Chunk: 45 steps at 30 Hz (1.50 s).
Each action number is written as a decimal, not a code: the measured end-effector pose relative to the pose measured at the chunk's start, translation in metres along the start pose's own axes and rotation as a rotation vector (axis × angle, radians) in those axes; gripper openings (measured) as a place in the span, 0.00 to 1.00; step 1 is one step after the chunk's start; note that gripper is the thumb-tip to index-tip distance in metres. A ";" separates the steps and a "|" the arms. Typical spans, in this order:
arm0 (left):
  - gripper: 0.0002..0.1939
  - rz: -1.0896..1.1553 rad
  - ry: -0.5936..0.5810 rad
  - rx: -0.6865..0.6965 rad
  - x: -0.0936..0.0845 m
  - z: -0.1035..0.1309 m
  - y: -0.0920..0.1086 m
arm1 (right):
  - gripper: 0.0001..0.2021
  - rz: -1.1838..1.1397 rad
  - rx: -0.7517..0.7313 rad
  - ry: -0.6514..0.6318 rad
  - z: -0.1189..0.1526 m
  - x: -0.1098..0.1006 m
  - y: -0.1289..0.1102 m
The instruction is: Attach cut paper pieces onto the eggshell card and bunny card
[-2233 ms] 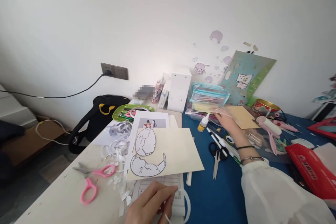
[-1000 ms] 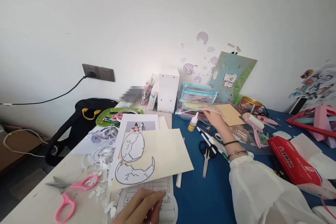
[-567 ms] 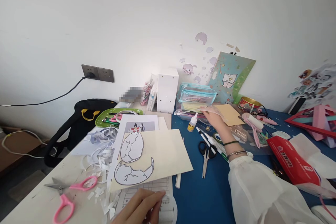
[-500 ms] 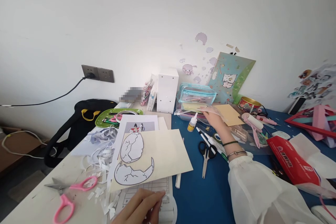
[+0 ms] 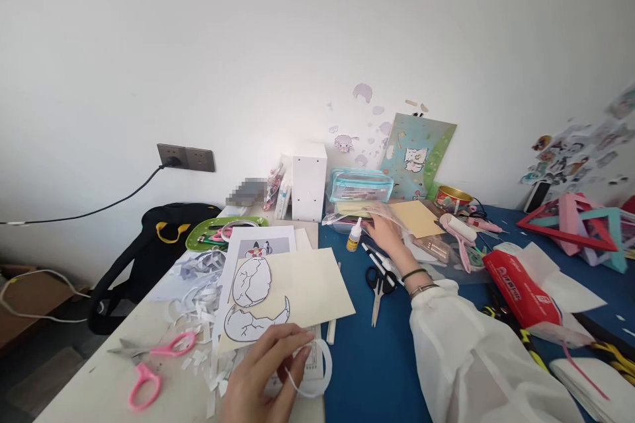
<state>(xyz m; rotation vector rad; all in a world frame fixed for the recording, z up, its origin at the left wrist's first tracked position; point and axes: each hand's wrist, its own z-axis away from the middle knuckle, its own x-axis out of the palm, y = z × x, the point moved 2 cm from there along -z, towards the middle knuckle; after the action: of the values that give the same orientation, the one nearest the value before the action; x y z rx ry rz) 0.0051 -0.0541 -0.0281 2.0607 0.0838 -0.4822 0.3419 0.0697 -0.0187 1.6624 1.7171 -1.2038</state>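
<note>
My left hand (image 5: 270, 370) is closed, thumb and fingers pinching a thin white ring (image 5: 327, 370) that looks like a roll of tape. Just beyond it lies a cream card (image 5: 312, 281) bearing two cut-out pictures: a cracked eggshell top (image 5: 251, 281) and a jagged shell bottom (image 5: 251, 324). The left hand overlaps the card's near edge. Farther back, my right hand (image 5: 385, 228) is closed at a clear plastic bag (image 5: 342, 217) below the blue-trimmed pencil case (image 5: 360, 185); its fingertips are partly hidden. Left of that hand stands a small glue bottle (image 5: 354, 238).
Black scissors (image 5: 378, 291) and white pens lie on the blue mat (image 5: 372, 370). Pink-handled scissors (image 5: 149, 370) and paper scraps (image 5: 198, 277) are at left. A green tray (image 5: 198, 231) stands behind. A red tissue pack (image 5: 520, 287) lies at right.
My left hand has risen slightly, and the white ring now shows in its fingers. My right hand has stayed at the bag, its fingers a little lower. The view has swung right.
</note>
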 end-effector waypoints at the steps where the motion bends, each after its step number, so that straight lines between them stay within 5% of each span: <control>1: 0.08 0.028 0.008 -0.021 0.000 -0.002 0.003 | 0.16 -0.016 0.016 0.020 0.002 -0.002 -0.004; 6: 0.11 0.075 -0.038 -0.033 -0.007 -0.012 0.023 | 0.12 -0.171 0.020 0.081 0.019 -0.032 -0.036; 11: 0.11 0.033 -0.107 0.006 -0.012 -0.028 0.038 | 0.10 -0.477 -0.222 0.018 0.079 -0.067 -0.101; 17: 0.11 -0.095 -0.068 -0.125 0.001 -0.044 0.027 | 0.20 -0.790 -0.359 -0.118 0.141 -0.064 -0.151; 23: 0.17 -0.072 -0.091 -0.113 0.006 -0.042 0.024 | 0.04 -0.958 -0.158 -0.099 0.137 -0.049 -0.142; 30: 0.20 0.090 -0.198 -0.211 0.009 -0.043 0.013 | 0.07 -1.090 -0.020 -0.149 0.133 -0.043 -0.134; 35: 0.23 0.107 -0.147 -0.216 0.009 -0.043 -0.005 | 0.06 -1.152 0.090 -0.130 0.131 -0.039 -0.126; 45: 0.14 -0.311 -0.079 -0.006 0.009 -0.033 -0.001 | 0.20 -1.226 0.420 0.001 0.123 -0.026 -0.089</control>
<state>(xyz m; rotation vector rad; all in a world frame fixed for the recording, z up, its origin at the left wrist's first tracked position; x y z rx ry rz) 0.0227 -0.0271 -0.0180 2.0282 0.3618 -0.7525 0.2308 -0.0359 -0.0367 0.6099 2.7069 -2.1543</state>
